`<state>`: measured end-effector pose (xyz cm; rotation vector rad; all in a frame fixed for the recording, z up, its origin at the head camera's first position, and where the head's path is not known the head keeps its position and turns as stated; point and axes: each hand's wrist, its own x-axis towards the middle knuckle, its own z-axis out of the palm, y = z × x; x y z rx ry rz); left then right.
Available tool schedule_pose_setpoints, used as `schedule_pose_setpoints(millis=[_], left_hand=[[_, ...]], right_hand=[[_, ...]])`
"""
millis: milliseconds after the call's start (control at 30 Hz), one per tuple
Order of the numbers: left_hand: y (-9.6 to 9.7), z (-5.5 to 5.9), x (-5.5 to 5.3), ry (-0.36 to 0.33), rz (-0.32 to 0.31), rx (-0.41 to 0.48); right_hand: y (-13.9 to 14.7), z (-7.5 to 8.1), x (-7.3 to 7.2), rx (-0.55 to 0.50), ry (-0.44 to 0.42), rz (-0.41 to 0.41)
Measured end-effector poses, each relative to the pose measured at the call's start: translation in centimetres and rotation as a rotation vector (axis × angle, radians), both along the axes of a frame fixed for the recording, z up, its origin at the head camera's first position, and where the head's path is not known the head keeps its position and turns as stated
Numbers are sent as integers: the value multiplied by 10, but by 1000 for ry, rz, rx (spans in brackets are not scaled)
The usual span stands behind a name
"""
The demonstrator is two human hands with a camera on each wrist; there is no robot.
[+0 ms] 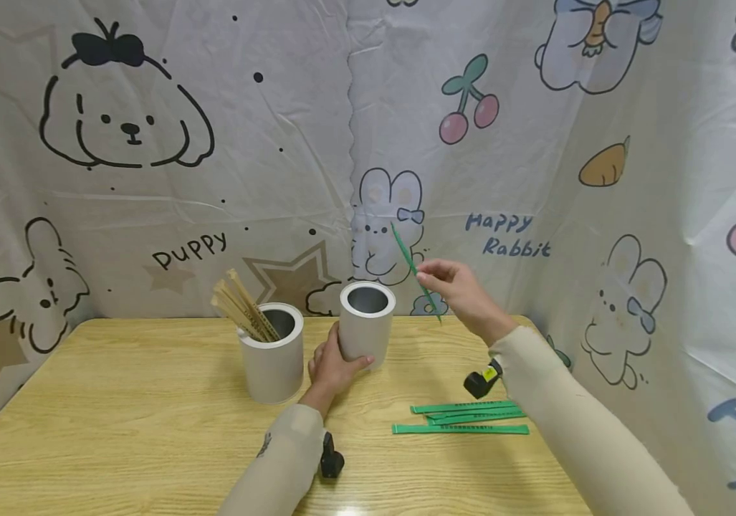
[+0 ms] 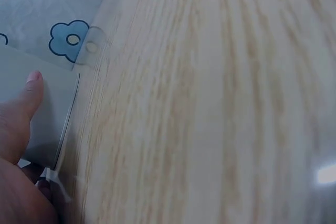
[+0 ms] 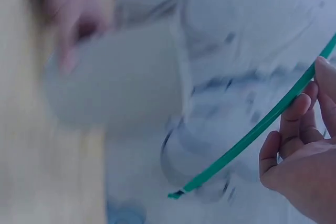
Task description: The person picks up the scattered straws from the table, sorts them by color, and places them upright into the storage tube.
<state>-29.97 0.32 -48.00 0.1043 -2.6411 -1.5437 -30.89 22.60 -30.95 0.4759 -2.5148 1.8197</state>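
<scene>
My left hand (image 1: 334, 367) grips a white cylindrical holder (image 1: 366, 326) low on its side, thumb across the front. In the left wrist view the thumb (image 2: 32, 95) lies along the holder's wall. The dark opening faces up; what is deep inside is hidden. Between thumb and fingertips my right hand (image 1: 461, 294) pinches a long, thin green stick packet (image 3: 247, 137), raised to the right of that holder and apart from it. The packet slants, its lower end toward the table. Several similar green packets (image 1: 461, 429) lie on the table below the right forearm.
A second white holder (image 1: 273, 369) stands just left of my left hand, with several tan stick packets (image 1: 245, 307) leaning in it. The wood-grain table (image 1: 116, 416) ends at a printed cloth backdrop (image 1: 277, 179) behind and at both sides.
</scene>
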Motion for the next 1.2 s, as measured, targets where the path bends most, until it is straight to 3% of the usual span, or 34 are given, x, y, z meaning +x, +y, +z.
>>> schedule_pose_setpoints(millis=[167, 267, 333, 400, 567, 667, 800, 867, 967, 1200], left_hand=[[2, -1, -1, -6, -7, 4], [4, -2, -2, -14, -10, 13], [5, -2, -2, -16, -11, 12], [6, -3, -3, -20, -11, 11], [7, -3, -2, -24, -17, 1], [6, -2, -1, -18, -15, 10], [3, -2, -1, -16, -9, 18], [2, -3, -1, -20, -7, 13], [0, -3, -2, -16, -9, 5], [-1, -1, -1, -15, -15, 10]], right_hand=[[-45, 26, -7, -348, -40, 66], [-63, 24, -15, -503, -64, 62], [-69, 15, -22, -506, -84, 26], [-70, 3, -27, -434, -108, -20], [-49, -24, -28, -81, -166, -73], [-22, -33, -19, 108, -126, -24], [25, -50, 3, 316, -43, 124], [50, -64, 16, 377, -25, 202], [84, -87, 33, 432, -37, 255], [131, -125, 50, 479, -85, 256]])
